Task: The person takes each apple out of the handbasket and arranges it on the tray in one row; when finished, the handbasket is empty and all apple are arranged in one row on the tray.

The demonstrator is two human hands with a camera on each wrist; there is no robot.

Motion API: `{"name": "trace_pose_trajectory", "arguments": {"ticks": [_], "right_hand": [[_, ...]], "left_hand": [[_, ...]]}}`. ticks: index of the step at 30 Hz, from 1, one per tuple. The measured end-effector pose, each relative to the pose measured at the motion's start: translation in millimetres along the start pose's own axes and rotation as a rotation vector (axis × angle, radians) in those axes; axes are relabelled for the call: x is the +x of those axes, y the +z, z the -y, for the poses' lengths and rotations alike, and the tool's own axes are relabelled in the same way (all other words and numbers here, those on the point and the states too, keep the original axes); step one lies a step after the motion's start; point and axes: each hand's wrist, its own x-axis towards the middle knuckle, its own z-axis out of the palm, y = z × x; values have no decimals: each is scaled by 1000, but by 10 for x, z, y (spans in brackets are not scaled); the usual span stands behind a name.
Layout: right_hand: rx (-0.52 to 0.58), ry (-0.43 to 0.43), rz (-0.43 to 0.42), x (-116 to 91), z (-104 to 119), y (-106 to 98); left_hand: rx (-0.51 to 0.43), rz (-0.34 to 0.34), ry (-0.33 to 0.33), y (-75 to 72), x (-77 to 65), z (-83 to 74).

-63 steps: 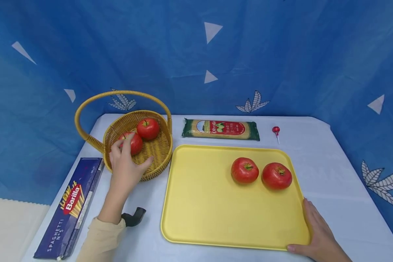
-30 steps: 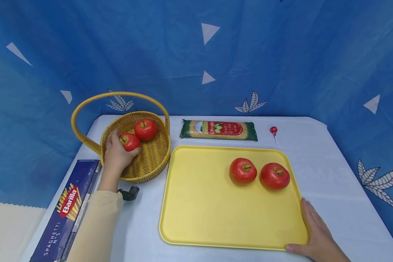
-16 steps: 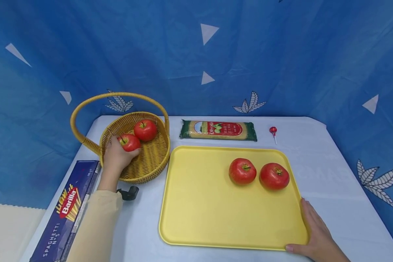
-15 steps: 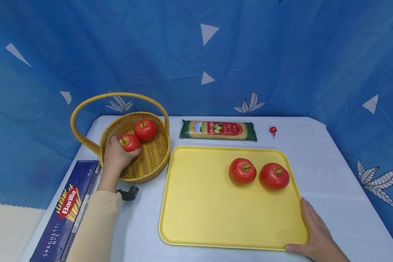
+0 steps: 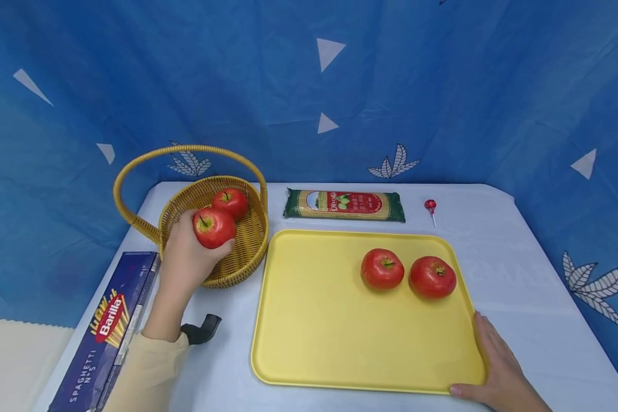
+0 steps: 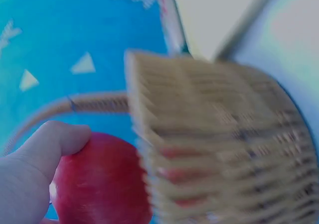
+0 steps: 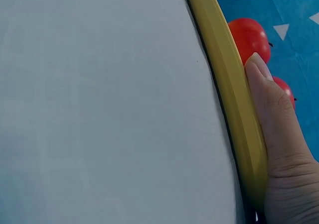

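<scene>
Well left of the yellow tray, a blue spaghetti box lies slantwise on the worktop. Nearer the tray's left side, the left hand grips a red apple, thumb and fingers around it, inside or above the wicker basket; I cannot tell which. A second apple sits in the basket, partly hidden by the first. Beyond the tray's far edge lies a pasta packet. On the tray, toward its far right, stand two more apples. A lollipop lies beyond that corner. The right hand touches the tray's near right corner, thumb and fingers spread.
</scene>
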Motion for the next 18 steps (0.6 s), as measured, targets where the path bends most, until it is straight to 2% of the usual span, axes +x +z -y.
{"name": "trace_pose_trajectory", "arguments": {"ticks": [5, 10, 14, 18], "right_hand": [[16, 10, 6, -22, 20, -1], [17, 62, 44, -26, 45, -11], [13, 78, 56, -23, 60, -14], [8, 69, 43, -28, 60, -12]], "left_hand": [[-25, 15, 80, 4, -198, -289], [-31, 50, 159, 111, -341, -543], [-36, 78, 232, 262, -427, -704], [-36, 125, 290, 481, -488, -813]]}}
